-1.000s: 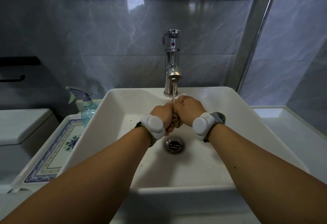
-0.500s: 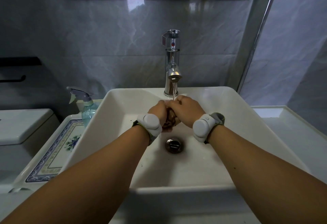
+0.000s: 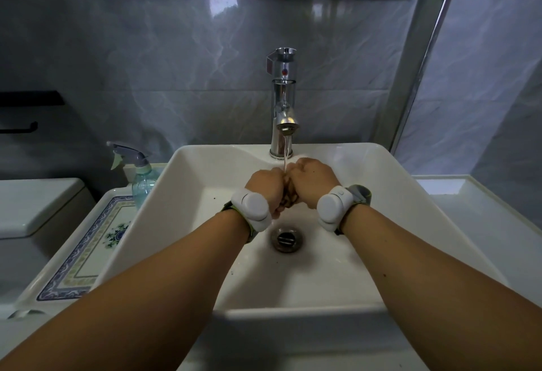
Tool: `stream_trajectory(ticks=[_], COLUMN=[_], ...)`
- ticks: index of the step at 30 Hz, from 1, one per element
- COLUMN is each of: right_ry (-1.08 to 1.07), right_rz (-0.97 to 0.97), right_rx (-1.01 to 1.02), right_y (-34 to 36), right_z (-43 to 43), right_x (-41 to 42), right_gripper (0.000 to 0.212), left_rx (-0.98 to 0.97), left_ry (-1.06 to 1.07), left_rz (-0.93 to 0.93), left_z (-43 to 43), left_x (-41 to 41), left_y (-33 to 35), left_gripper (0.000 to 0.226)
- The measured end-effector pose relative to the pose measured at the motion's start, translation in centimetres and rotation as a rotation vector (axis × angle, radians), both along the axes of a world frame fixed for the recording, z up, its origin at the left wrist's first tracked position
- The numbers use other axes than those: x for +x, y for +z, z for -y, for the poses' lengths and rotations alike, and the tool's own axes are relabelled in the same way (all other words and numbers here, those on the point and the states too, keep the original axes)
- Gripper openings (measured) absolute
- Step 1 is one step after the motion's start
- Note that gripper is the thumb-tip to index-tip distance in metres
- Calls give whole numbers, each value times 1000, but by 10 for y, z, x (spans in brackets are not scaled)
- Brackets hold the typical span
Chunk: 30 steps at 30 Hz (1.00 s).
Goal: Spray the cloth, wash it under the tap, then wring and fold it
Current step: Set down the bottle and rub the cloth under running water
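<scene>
Over the white sink [image 3: 381, 212], my left hand [image 3: 265, 186] and my right hand [image 3: 312, 180] are pressed together as fists under the running chrome tap [image 3: 283, 101]. A thin stream of water [image 3: 285, 153] falls onto the knuckles. Between the fists a small brownish bunch of cloth [image 3: 289, 199] shows; most of it is hidden inside the hands. Both hands are closed on it. White bands sit on both wrists. A spray bottle [image 3: 140, 177] with a grey trigger stands left of the sink.
The drain [image 3: 286, 238] lies just below the hands. A patterned tile ledge [image 3: 85, 253] runs along the sink's left side, beside a white toilet tank [image 3: 38, 206]. A white counter [image 3: 481, 209] extends to the right. A mirror edge hangs above.
The fists have shifted slightly against each other under the stream, rubbing the cloth; the left hand moved a little back toward the drain. The water keeps running.
</scene>
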State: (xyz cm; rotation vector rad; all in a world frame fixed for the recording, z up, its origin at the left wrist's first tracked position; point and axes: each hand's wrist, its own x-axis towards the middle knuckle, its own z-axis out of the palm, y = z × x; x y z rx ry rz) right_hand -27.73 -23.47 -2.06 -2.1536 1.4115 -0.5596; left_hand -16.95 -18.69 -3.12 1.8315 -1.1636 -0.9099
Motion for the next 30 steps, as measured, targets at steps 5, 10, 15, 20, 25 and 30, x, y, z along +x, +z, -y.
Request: stream_trajectory(ticks=[5,10,15,20,25,30], right_ry=[-23,21,62,48,-13,9], right_rz=[153,231,178,131,151,272], right_rx=[109,35,-44,-81,40,138], right_y=[2,0,-2,1,0,-3], right_z=[-3,-6,-9,-5,-2,-2], right_x=[0,2,3,-1,-2,0], right_gripper=[39,33,36,35,39,40], left_rx=[-72,17,124,18,-29,-97], left_ry=[202,176,96,61,71,207], left_rz=[-263,-498,-480,-237,-89,-307], left_z=[-1,-9,-9,-9,0,-4], left_x=[12,6,-1,-3,2,11], left_y=[1,2,1,-1,0,2], left_gripper=[31,43,58,45,37,30])
